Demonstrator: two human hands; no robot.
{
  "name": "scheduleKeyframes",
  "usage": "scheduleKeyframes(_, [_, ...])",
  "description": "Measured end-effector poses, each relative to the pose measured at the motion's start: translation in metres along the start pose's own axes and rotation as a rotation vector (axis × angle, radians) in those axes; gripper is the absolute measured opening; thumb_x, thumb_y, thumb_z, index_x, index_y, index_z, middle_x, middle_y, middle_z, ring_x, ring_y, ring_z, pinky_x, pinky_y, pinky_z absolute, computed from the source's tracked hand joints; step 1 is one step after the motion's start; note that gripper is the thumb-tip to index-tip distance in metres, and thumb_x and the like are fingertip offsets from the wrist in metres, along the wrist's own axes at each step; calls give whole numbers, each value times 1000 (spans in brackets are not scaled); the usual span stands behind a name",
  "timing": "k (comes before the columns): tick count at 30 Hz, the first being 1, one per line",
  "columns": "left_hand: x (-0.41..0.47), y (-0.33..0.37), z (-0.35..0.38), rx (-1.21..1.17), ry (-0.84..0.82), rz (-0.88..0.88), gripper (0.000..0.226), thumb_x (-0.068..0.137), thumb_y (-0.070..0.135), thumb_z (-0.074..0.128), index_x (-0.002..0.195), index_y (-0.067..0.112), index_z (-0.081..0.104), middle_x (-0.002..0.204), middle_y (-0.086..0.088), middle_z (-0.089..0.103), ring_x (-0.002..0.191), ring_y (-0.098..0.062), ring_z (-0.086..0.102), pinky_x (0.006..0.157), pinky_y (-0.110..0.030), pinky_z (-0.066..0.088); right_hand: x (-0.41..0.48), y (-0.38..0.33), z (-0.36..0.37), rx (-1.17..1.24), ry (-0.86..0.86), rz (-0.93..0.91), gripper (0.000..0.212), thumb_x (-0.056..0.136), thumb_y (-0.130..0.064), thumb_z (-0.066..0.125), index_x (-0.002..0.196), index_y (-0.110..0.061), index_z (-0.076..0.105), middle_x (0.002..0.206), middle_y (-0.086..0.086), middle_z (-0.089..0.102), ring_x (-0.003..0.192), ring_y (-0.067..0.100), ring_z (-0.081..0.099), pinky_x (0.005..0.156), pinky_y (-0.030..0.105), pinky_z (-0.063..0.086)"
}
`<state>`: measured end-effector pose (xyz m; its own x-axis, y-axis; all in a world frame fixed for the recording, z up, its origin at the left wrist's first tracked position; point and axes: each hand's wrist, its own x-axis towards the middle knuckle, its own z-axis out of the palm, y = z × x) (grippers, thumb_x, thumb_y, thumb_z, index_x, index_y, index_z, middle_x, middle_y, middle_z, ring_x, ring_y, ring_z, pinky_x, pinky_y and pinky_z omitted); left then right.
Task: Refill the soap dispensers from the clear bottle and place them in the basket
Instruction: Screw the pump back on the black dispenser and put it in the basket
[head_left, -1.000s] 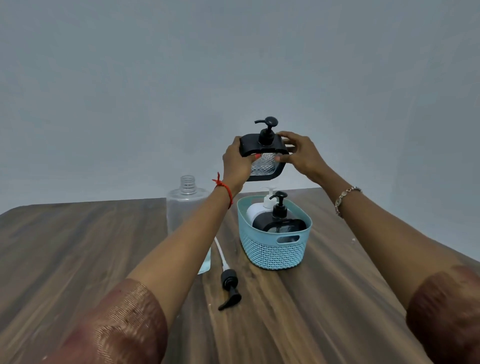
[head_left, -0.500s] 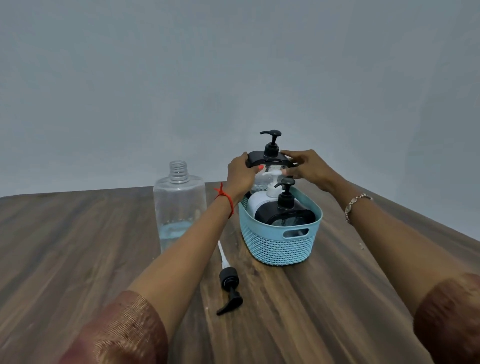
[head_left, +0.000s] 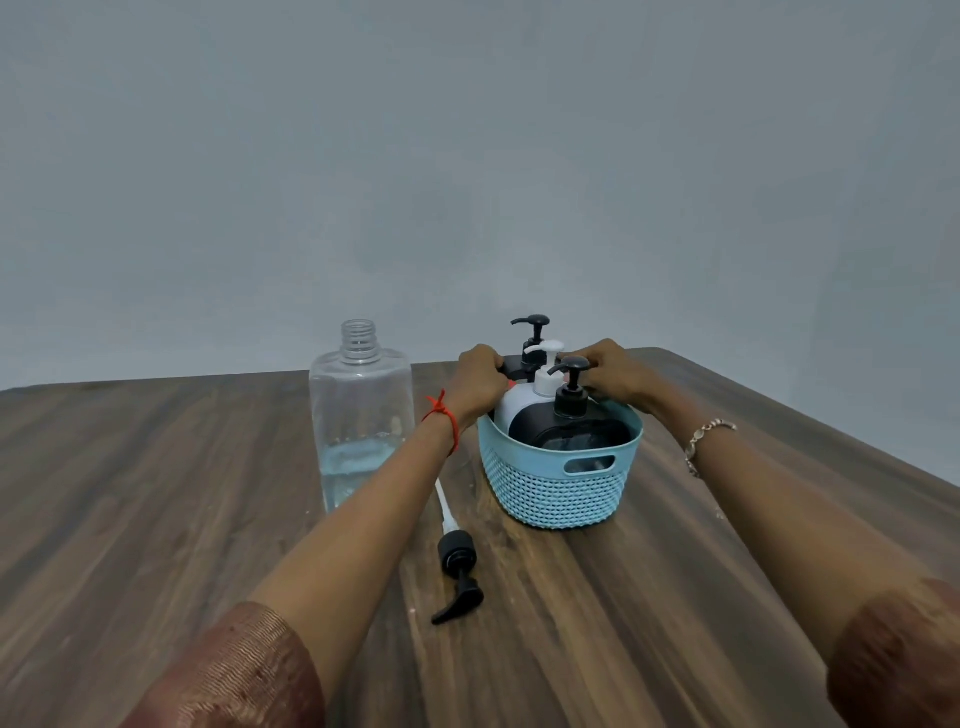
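A light blue woven basket (head_left: 561, 493) stands on the wooden table. It holds a black pump dispenser (head_left: 569, 421) at the front and a white one (head_left: 524, 402) behind it. At the back of the basket sits a third dispenser with a black top and pump (head_left: 532, 332), its body hidden. My left hand (head_left: 475, 382) grips its left side and my right hand (head_left: 615, 374) grips its right side. The clear bottle (head_left: 361, 410), uncapped with a little liquid at the bottom, stands left of the basket.
A loose black pump head with a white tube (head_left: 457, 561) lies on the table (head_left: 156, 519) in front of the bottle, under my left forearm. The table's right edge runs diagonally behind my right arm. A plain grey wall is behind.
Both hands have lowered the black-topped dispenser from above the basket down into its back. My view has tilted so the table sits lower in the frame.
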<state>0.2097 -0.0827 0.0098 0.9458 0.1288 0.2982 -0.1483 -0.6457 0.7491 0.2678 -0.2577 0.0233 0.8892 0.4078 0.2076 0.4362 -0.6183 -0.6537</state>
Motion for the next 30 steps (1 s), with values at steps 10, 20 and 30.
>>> scheduleKeyframes(10, [-25,17,-14,109,32,11,39,73,-15,42,51,13,28,52,-5,23,53,-15,18,50,-26,16,-16,-25,-9,28,443,-111,39,83,14,39,108,2,66,105,21,67,95,26,60,87,25,49])
scheduleKeyframes(20, [-113,30,-88,-67,-11,112,15,80,-2,62,92,0,71,83,-14,72,79,-19,71,66,-20,56,-92,-89,59,-270,256,-780,43,74,15,44,107,-5,62,84,4,59,73,8,47,67,26,45])
scheduleKeyframes(30, [-176,-57,-122,-101,-27,-267,6,79,7,70,76,3,69,65,-5,69,59,-13,65,58,-22,52,-119,-67,127,-646,-343,-628,49,81,10,45,121,-16,56,125,3,52,106,22,56,79,34,44])
